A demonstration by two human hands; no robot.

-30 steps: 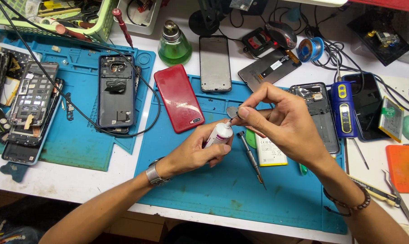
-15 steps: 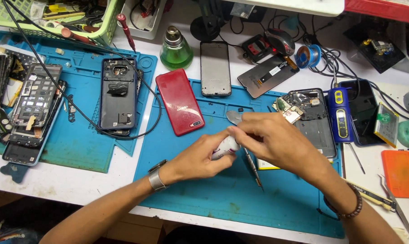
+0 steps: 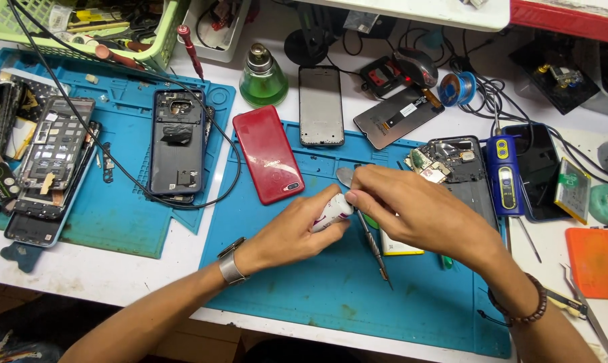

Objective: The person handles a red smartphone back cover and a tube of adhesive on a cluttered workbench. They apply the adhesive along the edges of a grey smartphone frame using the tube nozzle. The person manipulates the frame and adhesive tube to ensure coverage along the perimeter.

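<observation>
Much of the small white tube [image 3: 332, 212] is hidden inside the left hand [image 3: 290, 232], whose fingers are wrapped around it; only its upper end can be seen. That end is covered by the fingertips of the right hand [image 3: 411, 212], closed in a pinch on it, so the cap itself cannot be made out. Both hands are held over the blue mat [image 3: 331, 296] on the counter [image 3: 69, 269]. A metal pry tool [image 3: 368, 232] is partly concealed beneath the right hand. A red phone [image 3: 268, 154] is seen just beyond the hands.
</observation>
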